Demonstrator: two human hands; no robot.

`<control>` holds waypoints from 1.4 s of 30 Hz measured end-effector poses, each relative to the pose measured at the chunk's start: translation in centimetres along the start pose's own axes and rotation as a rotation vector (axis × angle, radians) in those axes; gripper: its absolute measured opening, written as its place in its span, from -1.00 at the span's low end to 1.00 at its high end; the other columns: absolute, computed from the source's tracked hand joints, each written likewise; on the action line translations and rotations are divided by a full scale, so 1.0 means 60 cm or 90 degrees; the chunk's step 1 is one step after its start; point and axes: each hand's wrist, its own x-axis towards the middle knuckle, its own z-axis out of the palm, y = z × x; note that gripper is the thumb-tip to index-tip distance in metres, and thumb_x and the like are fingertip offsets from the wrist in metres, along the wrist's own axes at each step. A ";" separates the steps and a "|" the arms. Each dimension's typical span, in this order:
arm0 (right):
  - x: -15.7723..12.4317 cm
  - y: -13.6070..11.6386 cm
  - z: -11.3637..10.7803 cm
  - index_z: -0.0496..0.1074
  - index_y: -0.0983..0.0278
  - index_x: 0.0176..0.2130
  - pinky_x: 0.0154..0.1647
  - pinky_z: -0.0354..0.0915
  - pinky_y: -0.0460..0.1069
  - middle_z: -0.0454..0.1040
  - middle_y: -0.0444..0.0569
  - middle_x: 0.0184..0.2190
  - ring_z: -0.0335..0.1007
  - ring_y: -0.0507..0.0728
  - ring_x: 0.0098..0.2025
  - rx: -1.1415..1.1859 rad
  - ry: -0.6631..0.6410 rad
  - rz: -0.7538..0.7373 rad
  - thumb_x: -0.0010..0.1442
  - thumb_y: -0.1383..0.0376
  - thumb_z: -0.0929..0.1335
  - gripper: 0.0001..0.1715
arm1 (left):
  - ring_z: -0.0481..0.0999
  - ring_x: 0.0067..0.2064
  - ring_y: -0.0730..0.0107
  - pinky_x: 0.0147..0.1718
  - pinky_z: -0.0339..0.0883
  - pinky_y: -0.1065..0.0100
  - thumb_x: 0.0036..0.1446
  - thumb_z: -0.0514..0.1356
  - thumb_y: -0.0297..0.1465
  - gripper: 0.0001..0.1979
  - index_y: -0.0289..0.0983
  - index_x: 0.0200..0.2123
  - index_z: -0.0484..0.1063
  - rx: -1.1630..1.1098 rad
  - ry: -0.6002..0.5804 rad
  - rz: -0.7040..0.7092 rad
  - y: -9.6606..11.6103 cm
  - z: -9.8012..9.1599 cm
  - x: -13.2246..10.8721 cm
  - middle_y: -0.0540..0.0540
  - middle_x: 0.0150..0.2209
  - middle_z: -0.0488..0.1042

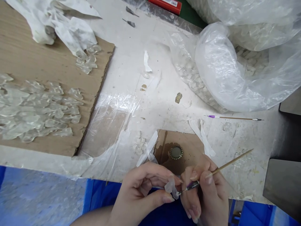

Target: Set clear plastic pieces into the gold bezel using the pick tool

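In the lower middle, my left hand (138,191) pinches a small translucent plastic piece (171,185) between thumb and fingers. My right hand (209,191) grips a needle-tipped wooden stick (231,162), whose dark tip end points left. The needle tip meets the lower right of the translucent piece; whether it goes in cannot be made out. Just beyond my hands, a bottle cap (176,153) with a crimped rim lies upturned on a small, partly wet-looking cardboard piece (192,144).
Many translucent pieces (35,110) lie on a large cardboard sheet (70,146) at left, below a crumpled white cloth (68,28). Clear bags (218,69) of small pieces fill the upper right. A second needle-tipped stick (235,118) and two dark needle tips (129,22) rest on the table.
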 end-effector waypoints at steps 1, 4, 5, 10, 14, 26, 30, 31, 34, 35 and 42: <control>-0.002 -0.002 0.001 0.30 0.15 -0.39 -0.76 -0.07 -0.18 0.11 -0.37 -0.75 -0.18 -0.09 -0.78 -0.005 0.016 0.022 0.30 -0.12 0.40 -0.52 | 0.77 -0.17 0.43 -0.12 0.59 0.59 0.13 0.43 -0.64 -0.63 -0.03 -0.13 0.70 0.006 0.002 0.003 -0.001 0.000 0.000 0.07 -0.19 0.78; -0.007 -0.007 0.001 0.33 0.16 -0.39 -0.73 -0.04 -0.17 0.12 -0.36 -0.75 -0.16 -0.08 -0.75 -0.001 0.035 0.030 0.27 -0.11 0.43 -0.54 | 0.77 -0.18 0.42 -0.12 0.60 0.57 0.12 0.44 -0.64 -0.60 -0.01 -0.12 0.70 0.030 0.009 0.020 -0.002 0.001 -0.002 0.08 -0.19 0.78; -0.007 -0.007 0.001 0.34 0.15 -0.39 -0.72 -0.04 -0.17 0.12 -0.37 -0.76 -0.16 -0.08 -0.75 0.001 0.034 0.020 0.28 -0.09 0.43 -0.55 | 0.77 -0.18 0.41 -0.12 0.61 0.57 0.11 0.44 -0.65 -0.59 0.00 -0.12 0.70 0.042 0.011 0.030 -0.002 0.001 -0.003 0.09 -0.19 0.78; -0.004 0.001 -0.002 0.32 0.14 -0.36 -0.72 -0.05 -0.16 0.09 -0.38 -0.76 -0.18 -0.08 -0.77 0.003 -0.012 -0.052 0.36 0.00 0.39 -0.63 | 0.77 -0.16 0.41 -0.10 0.61 0.57 0.10 0.43 -0.68 -0.53 0.04 -0.09 0.69 0.087 0.008 0.067 0.000 0.001 -0.007 0.11 -0.16 0.77; -0.005 -0.001 -0.003 0.29 0.14 -0.38 -0.73 -0.07 -0.14 0.10 -0.38 -0.75 -0.20 -0.07 -0.76 -0.020 -0.010 -0.028 0.34 -0.05 0.39 -0.58 | 0.77 -0.17 0.43 -0.12 0.60 0.60 0.09 0.44 -0.66 -0.54 0.02 -0.09 0.69 0.094 0.004 0.075 -0.001 0.001 -0.007 0.11 -0.18 0.78; -0.010 0.008 0.000 0.41 0.18 -0.40 -0.62 -0.04 -0.14 0.18 -0.37 -0.76 -0.18 -0.11 -0.71 0.027 0.052 -0.075 0.31 0.08 0.47 -0.65 | 0.76 -0.15 0.48 -0.10 0.58 0.63 0.10 0.43 -0.68 -0.50 0.06 -0.06 0.67 0.090 0.006 0.080 -0.004 0.001 -0.004 0.16 -0.16 0.77; -0.006 0.013 -0.004 0.46 0.16 -0.35 -0.62 -0.02 -0.15 0.19 -0.36 -0.74 -0.23 -0.11 -0.71 0.020 0.019 -0.116 0.38 0.13 0.42 -0.74 | 0.76 -0.16 0.48 -0.10 0.58 0.63 0.11 0.42 -0.68 -0.51 0.05 -0.07 0.68 0.082 0.003 0.069 -0.004 0.001 -0.005 0.15 -0.15 0.77; -0.004 0.013 -0.006 0.47 0.16 -0.34 -0.62 -0.01 -0.15 0.18 -0.36 -0.75 -0.22 -0.10 -0.71 0.009 0.001 -0.137 0.40 0.14 0.40 -0.74 | 0.76 -0.16 0.49 -0.10 0.58 0.63 0.11 0.42 -0.69 -0.51 0.05 -0.08 0.68 0.080 0.000 0.067 -0.004 0.001 -0.006 0.15 -0.16 0.77; 0.003 0.009 -0.016 0.51 0.15 -0.31 -0.61 0.09 -0.14 0.19 -0.33 -0.75 -0.08 -0.07 -0.72 -0.041 -0.022 -0.216 0.43 0.15 0.35 -0.74 | 0.75 -0.15 0.48 -0.09 0.58 0.63 0.12 0.42 -0.68 -0.52 0.04 -0.07 0.68 0.069 0.000 0.061 -0.003 0.000 -0.007 0.15 -0.16 0.77; 0.006 0.008 -0.021 0.52 0.15 -0.29 -0.61 0.14 -0.14 0.24 -0.30 -0.73 0.02 -0.06 -0.71 -0.059 -0.014 -0.239 0.43 0.14 0.36 -0.75 | 0.75 -0.15 0.48 -0.09 0.57 0.63 0.12 0.41 -0.67 -0.53 0.04 -0.07 0.68 0.065 -0.001 0.060 -0.003 0.000 -0.007 0.15 -0.16 0.77; 0.014 0.006 -0.067 0.57 0.15 -0.12 -0.59 0.39 -0.13 0.56 -0.17 -0.55 0.45 0.02 -0.60 -0.216 0.070 -0.267 0.40 0.30 0.40 -0.90 | 0.76 -0.21 0.49 -0.15 0.59 0.65 0.17 0.44 -0.51 -0.74 -0.05 -0.13 0.71 0.027 0.032 0.101 -0.002 0.009 0.006 0.10 -0.22 0.78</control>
